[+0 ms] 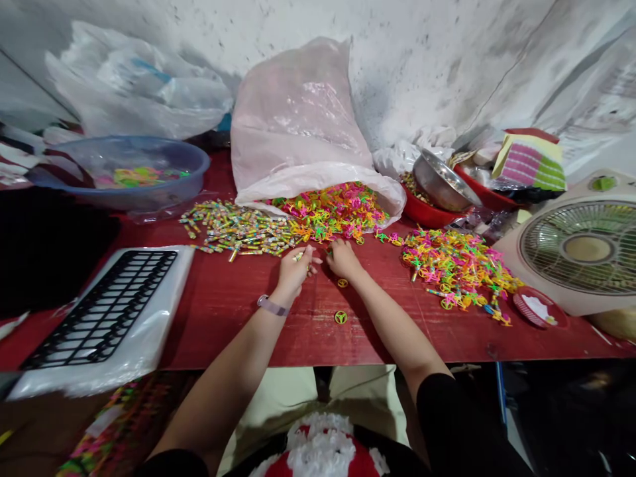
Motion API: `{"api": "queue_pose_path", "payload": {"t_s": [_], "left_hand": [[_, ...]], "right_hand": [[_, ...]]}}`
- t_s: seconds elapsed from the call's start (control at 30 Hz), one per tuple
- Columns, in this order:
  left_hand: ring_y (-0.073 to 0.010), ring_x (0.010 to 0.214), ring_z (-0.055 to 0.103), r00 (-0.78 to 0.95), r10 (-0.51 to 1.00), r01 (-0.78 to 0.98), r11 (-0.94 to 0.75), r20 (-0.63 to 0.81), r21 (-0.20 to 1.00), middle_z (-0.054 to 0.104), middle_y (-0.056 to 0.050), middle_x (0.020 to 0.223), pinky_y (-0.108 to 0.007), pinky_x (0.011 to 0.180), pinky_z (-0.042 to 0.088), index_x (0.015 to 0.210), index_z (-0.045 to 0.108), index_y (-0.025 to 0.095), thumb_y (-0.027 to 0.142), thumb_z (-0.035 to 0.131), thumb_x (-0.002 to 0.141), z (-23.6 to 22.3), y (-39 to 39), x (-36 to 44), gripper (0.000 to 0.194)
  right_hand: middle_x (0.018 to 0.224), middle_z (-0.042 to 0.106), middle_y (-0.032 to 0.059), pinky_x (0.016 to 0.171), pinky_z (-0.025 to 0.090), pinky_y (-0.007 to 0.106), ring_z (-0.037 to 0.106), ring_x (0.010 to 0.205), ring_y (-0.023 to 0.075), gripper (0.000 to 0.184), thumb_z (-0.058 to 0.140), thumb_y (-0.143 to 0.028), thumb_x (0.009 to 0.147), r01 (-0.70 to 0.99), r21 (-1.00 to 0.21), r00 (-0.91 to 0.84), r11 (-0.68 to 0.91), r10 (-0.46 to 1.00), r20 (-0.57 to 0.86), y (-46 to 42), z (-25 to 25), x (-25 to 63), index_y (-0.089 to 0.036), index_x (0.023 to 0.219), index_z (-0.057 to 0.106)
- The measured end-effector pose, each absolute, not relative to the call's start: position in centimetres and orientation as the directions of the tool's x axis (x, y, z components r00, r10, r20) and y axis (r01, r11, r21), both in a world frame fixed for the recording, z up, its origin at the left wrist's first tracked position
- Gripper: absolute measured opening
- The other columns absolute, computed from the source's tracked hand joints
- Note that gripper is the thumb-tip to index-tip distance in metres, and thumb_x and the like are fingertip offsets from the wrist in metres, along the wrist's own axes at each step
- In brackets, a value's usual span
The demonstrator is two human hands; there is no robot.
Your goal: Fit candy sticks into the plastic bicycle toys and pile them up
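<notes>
Red-and-white fleecy garment front [318,450]; left hand [295,271] curled, apparently pinching one of the wrapped sticks [238,228], right hand [344,260] curled fingers-down, grip unclear, at tangled neon plastic pieces [328,212] on red tabletop [223,318], seemingly light, stiff, fingertip-sized.

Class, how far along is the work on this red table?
Done, it seems: two small yellow plastic rings lie apart. In hand: the left hand pinches a small piece; the right hand rests nearby. Still left: the heaped neon plastic pieces and the striped wrapped sticks.
</notes>
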State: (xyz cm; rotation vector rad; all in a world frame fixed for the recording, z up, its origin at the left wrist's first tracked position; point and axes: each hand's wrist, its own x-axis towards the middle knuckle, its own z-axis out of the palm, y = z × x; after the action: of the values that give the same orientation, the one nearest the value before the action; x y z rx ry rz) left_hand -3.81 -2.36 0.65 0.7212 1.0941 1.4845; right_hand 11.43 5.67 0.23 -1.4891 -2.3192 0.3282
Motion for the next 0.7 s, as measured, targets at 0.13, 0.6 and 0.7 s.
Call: {"api": "queue_pose_path", "payload": {"t_s": [0.13,0.6,0.7], "left_hand": [[-0.0069,0.038,0.05,-0.165,0.985,-0.299,0.002,-0.054,0.954,0.073,-0.001,0.064,-0.018,0.042,0.032,0.092,0.049,0.02,0.053,0.079,0.08,0.4,-2.6,-2.8,0.046],[-0.0112,0.039,0.055,-0.156,0.986,-0.144,0.045,-0.067,0.989,0.056,0.01,0.05,-0.019,0.042,0.034,0.089,0.047,0.023,0.03,0.074,0.077,-1.4,-2.5,-1.1,0.031],[-0.0105,0.04,0.055,-0.162,0.982,-0.233,0.057,-0.097,0.971,0.064,0.006,0.058,-0.019,0.041,0.035,0.091,0.05,0.021,0.036,0.079,0.073,-1.0,-2.5,-1.4,0.037]], "right_hand": [[0.098,0.068,0.0109,0.09,0.051,0.04,0.06,0.092,0.0236,0.021,0.045,-0.033,0.094,0.652,-0.719,-0.101,0.241,0.967,0.232,5.3,1.2,13.5,-0.019,0.094,0.06],[0.07,0.07,0.0005,0.061,0.047,0.027,0.061,0.062,0.0141,0.046,0.087,-0.056,0.068,-0.119,-0.984,-0.234,-0.13,0.967,-0.099,-0.8,1.1,11.7,-0.018,0.088,0.072],[0.08,0.075,0.003,0.07,0.051,0.028,0.065,0.071,0.0148,0.053,0.097,-0.047,0.054,-0.231,-0.958,-0.256,-0.167,0.961,-0.106,-0.2,1.2,12.8,-0.016,0.092,0.075]]}}
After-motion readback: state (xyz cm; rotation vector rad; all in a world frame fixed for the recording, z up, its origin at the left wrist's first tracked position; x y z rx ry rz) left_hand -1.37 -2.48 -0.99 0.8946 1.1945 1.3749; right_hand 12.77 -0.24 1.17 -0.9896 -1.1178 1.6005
